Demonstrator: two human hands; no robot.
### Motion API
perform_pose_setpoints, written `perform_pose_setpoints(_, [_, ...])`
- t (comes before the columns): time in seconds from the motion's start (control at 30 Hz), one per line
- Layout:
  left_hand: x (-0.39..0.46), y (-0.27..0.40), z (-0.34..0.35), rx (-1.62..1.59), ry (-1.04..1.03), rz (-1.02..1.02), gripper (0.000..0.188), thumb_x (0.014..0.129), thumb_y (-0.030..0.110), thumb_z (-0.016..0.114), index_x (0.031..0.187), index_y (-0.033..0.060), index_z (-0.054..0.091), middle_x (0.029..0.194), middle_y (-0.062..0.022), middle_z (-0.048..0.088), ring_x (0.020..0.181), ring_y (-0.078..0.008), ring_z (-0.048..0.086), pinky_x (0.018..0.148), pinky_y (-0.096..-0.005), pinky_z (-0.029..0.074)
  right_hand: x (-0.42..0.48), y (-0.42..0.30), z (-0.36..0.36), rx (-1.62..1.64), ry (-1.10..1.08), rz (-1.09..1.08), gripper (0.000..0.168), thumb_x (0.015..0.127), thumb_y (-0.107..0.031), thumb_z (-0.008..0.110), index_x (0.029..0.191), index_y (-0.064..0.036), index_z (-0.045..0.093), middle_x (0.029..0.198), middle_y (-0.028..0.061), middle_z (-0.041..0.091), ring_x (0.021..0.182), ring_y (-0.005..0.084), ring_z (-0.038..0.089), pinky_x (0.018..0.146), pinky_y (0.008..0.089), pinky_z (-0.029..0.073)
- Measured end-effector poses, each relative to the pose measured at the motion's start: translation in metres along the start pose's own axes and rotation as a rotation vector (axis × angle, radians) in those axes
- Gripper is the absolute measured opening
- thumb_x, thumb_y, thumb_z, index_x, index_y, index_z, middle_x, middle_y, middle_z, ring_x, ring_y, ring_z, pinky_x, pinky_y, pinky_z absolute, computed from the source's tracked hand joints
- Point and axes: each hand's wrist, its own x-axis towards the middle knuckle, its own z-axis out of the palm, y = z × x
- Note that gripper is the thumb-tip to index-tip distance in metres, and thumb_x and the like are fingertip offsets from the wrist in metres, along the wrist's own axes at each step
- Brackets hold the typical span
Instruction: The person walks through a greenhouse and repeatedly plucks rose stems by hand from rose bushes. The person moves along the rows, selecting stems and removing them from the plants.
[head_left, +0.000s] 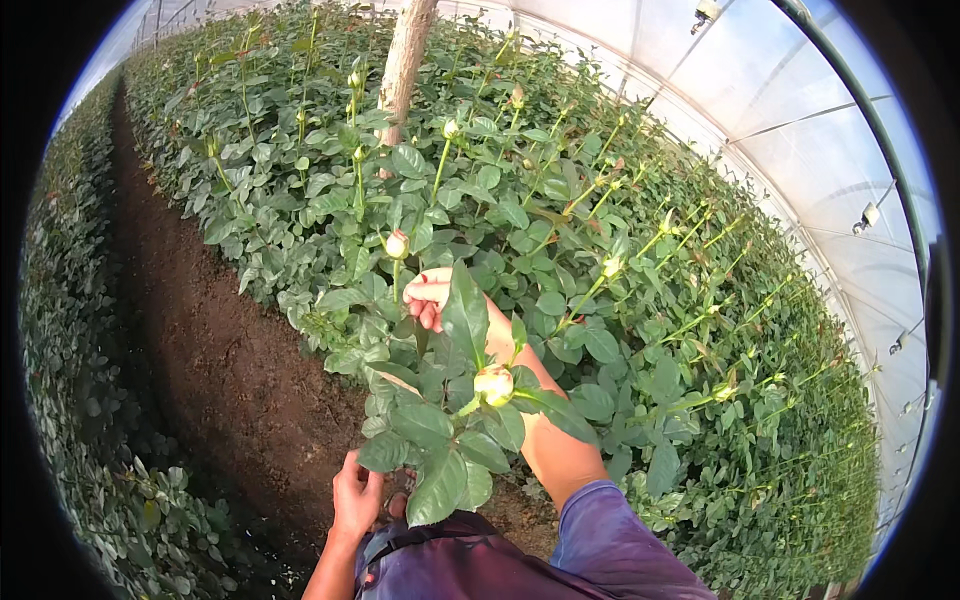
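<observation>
My right hand (427, 298) reaches forward into the rose plants, its fingers curled beside the stem of a pink-tipped rosebud (397, 244). Whether the fingertips grip that stem is unclear. Close to the camera, a cream rosebud (493, 385) with broad green leaves (439, 480) rises in front of my right forearm. My left hand (356, 491) is low, near my waist, beside those leaves. Its thumb and fingers are bent, and leaves cover part of them. The lower stem of the cream rosebud is hidden, so I cannot tell whether my left hand holds it.
Dense rose plants (300, 180) with several upright buds fill the bed ahead and to the right. A wooden post (400, 75) stands among them. The brown soil path (217, 360) runs along the left, with another plant row (67, 300) beyond. Translucent greenhouse sheeting (780, 97) curves overhead.
</observation>
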Motion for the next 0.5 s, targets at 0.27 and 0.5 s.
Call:
perform_pose_setpoints(0.27, [0.075, 0.094, -0.028, -0.413, 0.170, 0.301, 0.021, 0.101, 0.016, 0.066, 0.112, 0.0017, 0.056, 0.093, -0.0040, 0.065, 0.079, -0.0097, 0.059, 0.073, -0.0240, 0.050, -0.156, -0.034, -0.015, -0.153, 0.456, -0.972, 0.036, 0.107, -0.022, 0.041, 0.116, 0.007, 0.060, 0.119, 0.0221, 0.064, 0.091, 0.0209, 0.067, 0.079, 0.0340, 0.056])
perform_pose_setpoints(0.5, [0.207, 0.229, 0.049, -0.321, -0.568, 0.502, 0.026, 0.099, 0.011, 0.065, 0.122, -0.0013, 0.066, 0.108, -0.0117, 0.071, 0.100, -0.0220, 0.069, 0.088, -0.0367, 0.056, -0.149, -0.036, -0.103, -0.904, 0.890, -0.284, 0.036, 0.085, -0.022, 0.084, 0.099, 0.002, 0.061, 0.089, 0.0142, 0.062, 0.073, 0.0283, 0.060, 0.068, 0.0384, 0.051])
